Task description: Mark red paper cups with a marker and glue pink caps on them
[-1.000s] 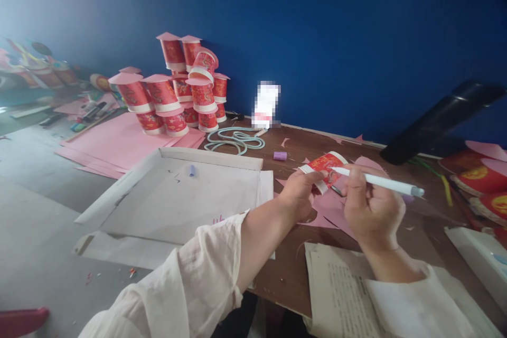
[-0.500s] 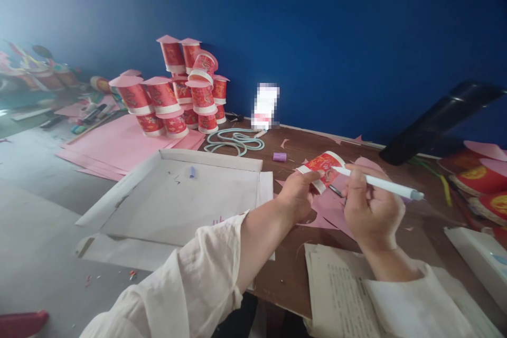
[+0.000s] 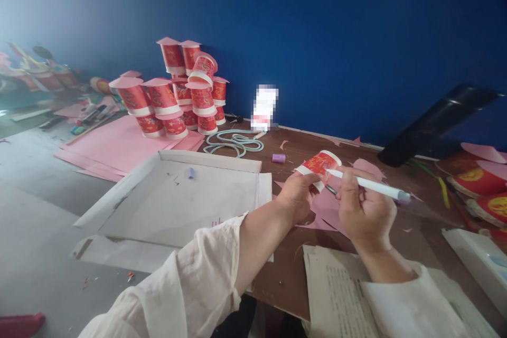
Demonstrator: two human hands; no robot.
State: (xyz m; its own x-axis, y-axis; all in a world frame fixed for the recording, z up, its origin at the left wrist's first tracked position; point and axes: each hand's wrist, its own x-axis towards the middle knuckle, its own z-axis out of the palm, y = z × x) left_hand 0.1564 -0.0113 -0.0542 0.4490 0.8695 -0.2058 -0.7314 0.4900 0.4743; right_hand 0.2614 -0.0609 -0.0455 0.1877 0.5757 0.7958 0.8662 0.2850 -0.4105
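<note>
My left hand (image 3: 298,198) is closed around a red paper cup (image 3: 319,163) with white rims and gold patterning, tilted on its side above the table. Between the fingers of my right hand (image 3: 366,208) is a white marker pen (image 3: 374,186), its tip at the side of the cup. Whether the tip touches the cup, I cannot tell. Pink paper pieces (image 3: 325,216) lie beneath both hands. A purple pen cap (image 3: 278,158) rests on the brown table, left of the cup and beyond my left hand.
Stacked red cups with pink paper tops (image 3: 160,96) stand on pink sheets (image 3: 99,150) at left. A shallow white box lid (image 3: 146,216) lies nearer. Behind are a coiled pale cable (image 3: 237,142) and a blurred-out phone (image 3: 265,107). Printed papers (image 3: 336,290) lie in front; a black tube (image 3: 431,127) leans right.
My right hand and the marker have shifted slightly left along the cup. The cup has moved very slightly left in my left hand's hold.
</note>
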